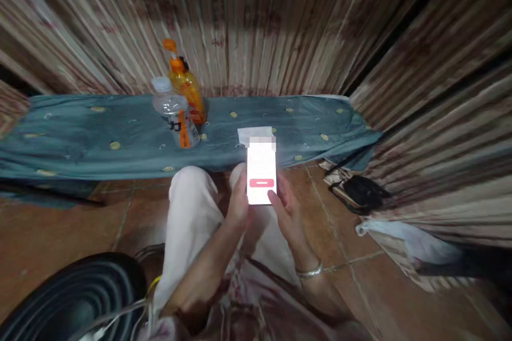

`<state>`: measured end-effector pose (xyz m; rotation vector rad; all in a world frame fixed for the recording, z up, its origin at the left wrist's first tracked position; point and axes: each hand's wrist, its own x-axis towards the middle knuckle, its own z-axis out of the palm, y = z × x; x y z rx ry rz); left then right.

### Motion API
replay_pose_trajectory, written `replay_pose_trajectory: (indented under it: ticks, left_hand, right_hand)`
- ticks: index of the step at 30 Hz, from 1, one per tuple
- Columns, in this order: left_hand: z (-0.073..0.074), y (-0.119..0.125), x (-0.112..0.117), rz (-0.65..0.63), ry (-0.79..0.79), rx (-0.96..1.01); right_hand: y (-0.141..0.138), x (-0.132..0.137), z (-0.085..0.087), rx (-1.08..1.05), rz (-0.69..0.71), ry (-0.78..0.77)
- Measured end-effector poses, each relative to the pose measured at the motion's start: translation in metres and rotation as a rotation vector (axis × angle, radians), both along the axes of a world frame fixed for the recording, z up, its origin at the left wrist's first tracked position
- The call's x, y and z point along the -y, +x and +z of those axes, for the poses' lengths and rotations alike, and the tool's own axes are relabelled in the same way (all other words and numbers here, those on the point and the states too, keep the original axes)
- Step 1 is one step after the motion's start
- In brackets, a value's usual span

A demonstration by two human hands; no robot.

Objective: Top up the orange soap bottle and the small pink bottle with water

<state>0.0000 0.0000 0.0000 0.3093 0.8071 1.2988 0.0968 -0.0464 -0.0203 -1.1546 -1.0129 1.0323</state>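
Note:
A smartphone (261, 168) with a bright white screen and a pink-red button is held upright above my knees. My left hand (239, 200) is closed round its left edge. Round the right edge, my right hand (287, 205) also grips the phone, its thumb over the lower right of the screen. Behind the phone's top end lies a white paper-like piece (250, 132) on a teal patterned cloth (224, 141). The top of the screen is blurred out.
A clear plastic bottle (172, 112) and an orange pump bottle (190, 90) stand on the cloth. Pleated curtains (256, 26) hang behind and to the right. A ridged black round object (80, 293) is at lower left. A black bag (366, 192) and a whitish bag (420, 240) lie right.

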Motion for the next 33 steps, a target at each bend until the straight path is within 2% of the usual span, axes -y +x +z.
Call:
replay_pose_trajectory:
  ticks: [11,21,27,33]
  left_hand:
    - [-0.015,-0.003,0.000,-0.002,0.076,-0.017]
    - [-0.012,-0.002,0.000,-0.022,0.093,-0.038]
    - [-0.009,0.000,-0.002,-0.024,0.097,-0.032]
    - [-0.007,0.017,-0.014,-0.004,0.045,0.034]
  right_hand:
    - [-0.001,0.000,-0.002,0.016,-0.024,0.005]
    - [-0.001,0.000,-0.002,0.020,-0.014,0.003]
    - [-0.002,-0.004,-0.007,0.199,-0.095,-0.013]
    - [-0.005,-0.019,-0.013,0.366,-0.173,-0.083]
